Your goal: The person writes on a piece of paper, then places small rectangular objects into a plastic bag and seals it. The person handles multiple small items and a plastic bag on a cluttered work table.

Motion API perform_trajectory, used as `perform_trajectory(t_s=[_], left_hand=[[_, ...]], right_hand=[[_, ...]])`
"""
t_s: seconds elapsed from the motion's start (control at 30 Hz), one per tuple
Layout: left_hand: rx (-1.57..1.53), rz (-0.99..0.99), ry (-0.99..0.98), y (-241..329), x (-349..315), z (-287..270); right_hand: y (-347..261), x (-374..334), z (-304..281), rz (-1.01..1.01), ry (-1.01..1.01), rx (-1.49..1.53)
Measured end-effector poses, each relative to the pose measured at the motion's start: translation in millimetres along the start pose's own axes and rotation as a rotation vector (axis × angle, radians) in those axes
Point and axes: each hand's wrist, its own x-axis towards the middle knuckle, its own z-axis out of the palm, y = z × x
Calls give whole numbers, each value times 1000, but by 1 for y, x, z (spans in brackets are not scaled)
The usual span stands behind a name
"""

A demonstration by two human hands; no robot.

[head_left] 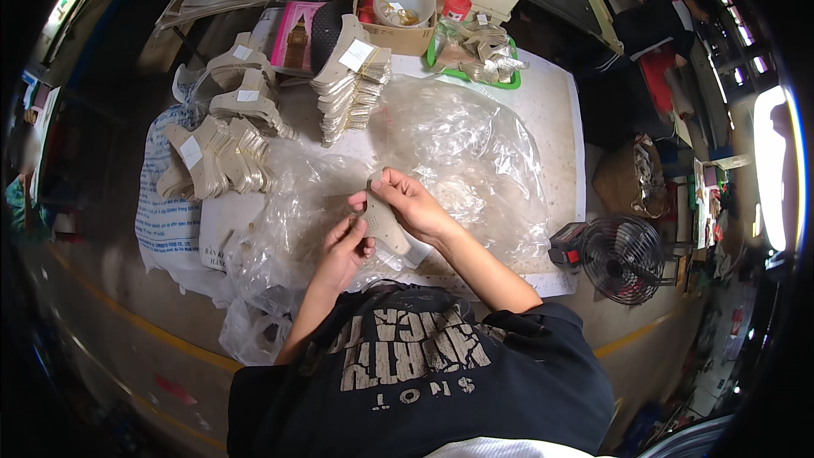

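Over the table's near side I hold a flat beige cut piece [386,222] with small punched holes. My right hand [408,203] pinches its upper end between thumb and fingers. At its left edge, the curled fingers of my left hand [342,248] grip it. Beneath both hands lies crumpled clear plastic sheeting [462,148]. Farther off stands a tall bundle of similar beige pieces [349,89] with a white label on top. More labelled bundles [216,157] are stacked at the left.
At the back, a cardboard box [400,39] holds a white bowl [407,2]. Next to it are a red-filled bottle [458,2] and a green tray [507,81] of pieces. A pink book [292,38] lies left. A black fan [623,260] stands right; a printed white sack [170,212] hangs left.
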Motion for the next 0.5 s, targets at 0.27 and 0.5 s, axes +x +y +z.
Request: perform_trajectory(t_s=[0.27,0.5], left_hand=[[371,-31,86,7,16,4],[953,379,246,-22,26,-71]], right_hand=[[-2,12,-24,-50,32,-180],[-162,62,-79,-681,479,-937]])
